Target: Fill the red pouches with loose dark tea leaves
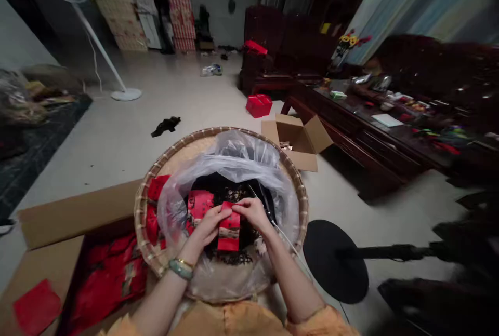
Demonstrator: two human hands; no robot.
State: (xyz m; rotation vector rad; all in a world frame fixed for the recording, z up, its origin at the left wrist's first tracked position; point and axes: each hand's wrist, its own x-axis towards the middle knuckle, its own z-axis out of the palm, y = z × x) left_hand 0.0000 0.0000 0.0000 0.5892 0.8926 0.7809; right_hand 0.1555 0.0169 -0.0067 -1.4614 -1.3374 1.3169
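Observation:
Both hands hold a small red packet [229, 242] with a pale printed band. My left hand [210, 226] grips its upper left edge, and my right hand [254, 214] pinches its top right. Bracelets circle the left wrist. Beneath the hands, a clear plastic bag [234, 162] lies open inside a round woven bamboo basket [141, 206]. Dark, crinkly dried pieces [234, 259] show in the bag. More red packets [199, 202] sit at its left side. A thin metallic utensil [263, 202] leans near my right hand; its kind is unclear.
At the lower left, a cardboard box [81, 203] holds many red packets [103, 284]. Another open cardboard box [307, 162] and a red box [259, 106] stand beyond the basket. A black round stand base [336, 260], a dark wooden table [362, 138] and a standing fan [127, 95] surround the area.

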